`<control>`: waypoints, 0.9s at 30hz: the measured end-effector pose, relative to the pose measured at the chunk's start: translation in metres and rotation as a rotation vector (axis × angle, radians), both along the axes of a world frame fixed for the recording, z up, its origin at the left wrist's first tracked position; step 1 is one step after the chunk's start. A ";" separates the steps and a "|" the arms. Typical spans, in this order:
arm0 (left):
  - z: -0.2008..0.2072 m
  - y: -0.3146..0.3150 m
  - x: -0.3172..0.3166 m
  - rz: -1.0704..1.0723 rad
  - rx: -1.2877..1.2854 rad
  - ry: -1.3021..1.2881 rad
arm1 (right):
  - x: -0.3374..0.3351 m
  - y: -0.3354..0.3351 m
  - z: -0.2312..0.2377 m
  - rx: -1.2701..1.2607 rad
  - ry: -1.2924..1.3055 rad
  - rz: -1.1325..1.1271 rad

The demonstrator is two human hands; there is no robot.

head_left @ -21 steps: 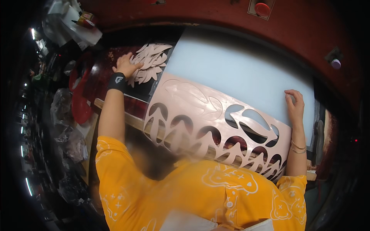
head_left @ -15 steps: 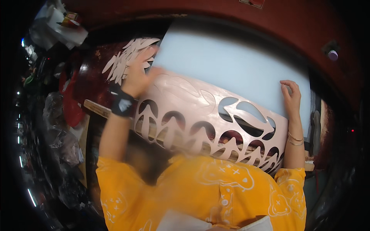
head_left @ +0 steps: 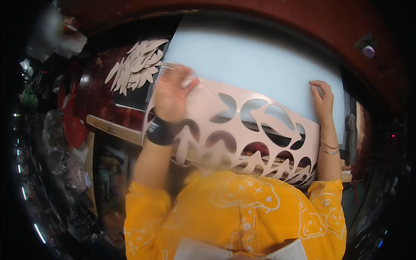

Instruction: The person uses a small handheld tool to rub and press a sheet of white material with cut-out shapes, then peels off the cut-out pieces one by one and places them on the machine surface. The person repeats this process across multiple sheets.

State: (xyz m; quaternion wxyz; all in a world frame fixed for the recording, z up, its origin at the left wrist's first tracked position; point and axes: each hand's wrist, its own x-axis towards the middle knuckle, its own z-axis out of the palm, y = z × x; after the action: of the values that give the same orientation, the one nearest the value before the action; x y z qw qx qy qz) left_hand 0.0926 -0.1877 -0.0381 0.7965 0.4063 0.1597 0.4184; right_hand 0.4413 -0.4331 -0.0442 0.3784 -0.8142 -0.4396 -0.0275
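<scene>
A pale pink, leather-like sheet with rows of curved cut-out holes lies over the near part of a light blue board. My left hand, a black band at its wrist, is above the sheet's left end. Its fingers are blurred and closed on a pale cut-out piece, mostly hidden by them. My right hand rests by the sheet's right end on the board, fingers loosely curled with a gap at the thumb and nothing held. Several pale curved pieces lie heaped left of the board.
A dark red tabletop extends left beneath the heap, with a wooden edge strip along its near side. Clear plastic bags and a red object are at far left. A red machine beam crosses the far side.
My left hand has moved right and nearer from beside the heap to over the sheet. A hole shows where a cut outline was. My right hand stays by the sheet's right end.
</scene>
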 end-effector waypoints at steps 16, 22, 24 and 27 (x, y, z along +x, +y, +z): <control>0.007 0.000 -0.022 0.005 1.617 0.829 | 0.001 0.001 -0.001 -0.002 0.013 -0.014; 0.004 0.014 -0.035 0.062 1.163 0.615 | 0.003 0.001 -0.002 0.023 0.007 0.001; -0.008 0.018 -0.041 0.073 1.015 0.572 | 0.003 0.001 -0.002 0.025 0.012 0.000; -0.022 0.034 -0.056 -0.020 0.766 0.420 | 0.003 0.001 -0.002 0.032 0.024 -0.010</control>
State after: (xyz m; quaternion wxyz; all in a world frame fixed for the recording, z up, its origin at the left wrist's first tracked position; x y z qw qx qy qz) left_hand 0.0363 -0.1537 -0.0606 0.5427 0.7501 0.1477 0.3478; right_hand 0.4440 -0.4326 -0.0459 0.3966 -0.8104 -0.4305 -0.0265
